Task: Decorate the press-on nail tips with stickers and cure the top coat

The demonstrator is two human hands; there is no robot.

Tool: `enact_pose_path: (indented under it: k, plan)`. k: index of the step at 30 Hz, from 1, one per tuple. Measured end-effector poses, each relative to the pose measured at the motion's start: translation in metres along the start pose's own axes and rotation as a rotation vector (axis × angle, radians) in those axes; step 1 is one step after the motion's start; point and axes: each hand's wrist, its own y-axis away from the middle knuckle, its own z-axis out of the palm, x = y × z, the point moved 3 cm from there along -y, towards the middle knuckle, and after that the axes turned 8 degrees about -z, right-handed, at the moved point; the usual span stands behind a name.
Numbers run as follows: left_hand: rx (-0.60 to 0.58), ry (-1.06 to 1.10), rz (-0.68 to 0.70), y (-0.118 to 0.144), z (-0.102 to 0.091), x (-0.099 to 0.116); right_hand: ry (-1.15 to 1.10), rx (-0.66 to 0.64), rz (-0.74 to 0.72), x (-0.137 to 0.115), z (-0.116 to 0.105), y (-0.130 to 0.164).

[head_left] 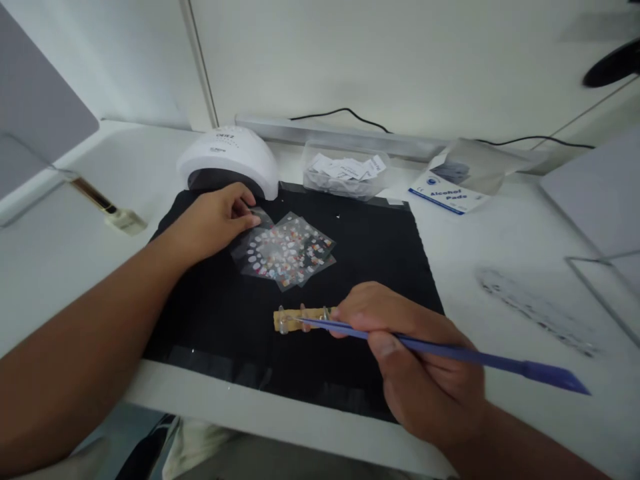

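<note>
The yellow strip (303, 319) of clear nail tips lies near-centre on the black mat (380, 267) on your counter (500, 267), your right hand (415, 360) pinching a blue tool (450, 353) over it, while your left hand (213, 223), fingers curled, touches the sticker sheets (285, 252) farther left.

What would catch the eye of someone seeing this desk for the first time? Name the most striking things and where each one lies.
The black mat in the middle of the white desk stands out first. At its centre lie the clear sticker sheets, dotted with small colourful shapes; the left hand touches their far left edge. Nearer, the right hand holds a blue stick against a tan strip, and a white domed lamp sits at the mat's far left corner.
</note>
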Motion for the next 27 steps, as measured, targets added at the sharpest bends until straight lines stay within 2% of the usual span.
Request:
enact_pose_path:
  k: [4, 6, 8, 9, 11, 13, 16, 20, 27]
  plan:
    - [0.238, -0.154, 0.129, 0.018, -0.010, 0.019, 0.137, -0.034, 0.009, -0.001, 0.005, -0.006]
    - [0.160, -0.119, 0.175, 0.034, -0.014, 0.033, 0.195, -0.049, -0.002, -0.003, 0.007, -0.009]
    - [-0.048, -0.112, 0.185, 0.052, -0.012, 0.043, 0.240, -0.070, -0.013, -0.005, 0.008, -0.010]
    - [-0.151, -0.104, 0.233, 0.061, -0.009, 0.047, 0.257, -0.082, -0.017, -0.006, 0.008, -0.011]
    - [-0.299, -0.126, 0.274, 0.076, -0.003, 0.047, 0.283, -0.092, -0.018, -0.007, 0.008, -0.012]
    - [-0.374, -0.145, 0.311, 0.084, 0.005, 0.044, 0.297, -0.091, -0.016, -0.006, 0.008, -0.014]
    - [-0.431, -0.200, 0.331, 0.089, 0.019, 0.039, 0.297, -0.085, -0.011, -0.005, 0.008, -0.017]
    - [-0.460, -0.244, 0.290, 0.092, 0.032, 0.036, 0.324, -0.102, -0.005, -0.005, 0.007, -0.020]
    - [-0.442, -0.207, 0.319, 0.095, 0.037, 0.032, 0.365, -0.133, 0.051, -0.005, 0.006, -0.015]
